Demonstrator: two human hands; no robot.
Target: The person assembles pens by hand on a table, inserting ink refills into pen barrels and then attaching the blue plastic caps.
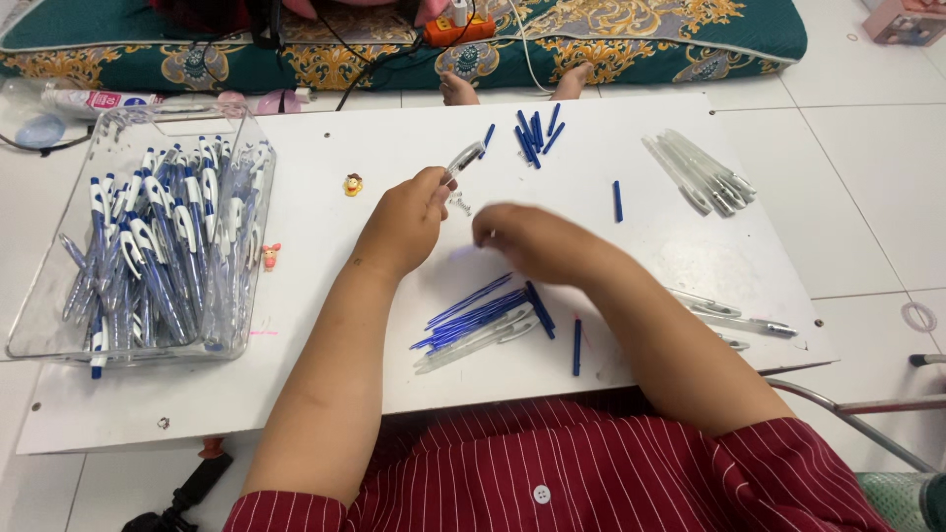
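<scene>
Person sits at a white board [394, 365] laid flat on the tiled floor, red striped shirt at bottom of view. Left hand [406, 219] is closed round a clear pen barrel [463, 160], lifted a bit off the board w/ its tip pointing up and away. Right hand [520, 239] is blurred, fingers curled low over the board just beside the left; can't tell if it's pinching anything. Between the hands, near a tiny metal bit [460, 206], prob. a spring. Just below the right hand lies a loose bunch of blue refills [473, 310] mixed w/ a couple of clear barrels, plus a single blue piece [576, 347] beside them. Far side of board: small group of blue caps [532, 135], one more blue piece [618, 200] on its own, and a pile of clear barrels [702, 173] at the right. At the left, a clear plastic bin [39, 315] full of finished blue-and-white pens [158, 246].
</scene>
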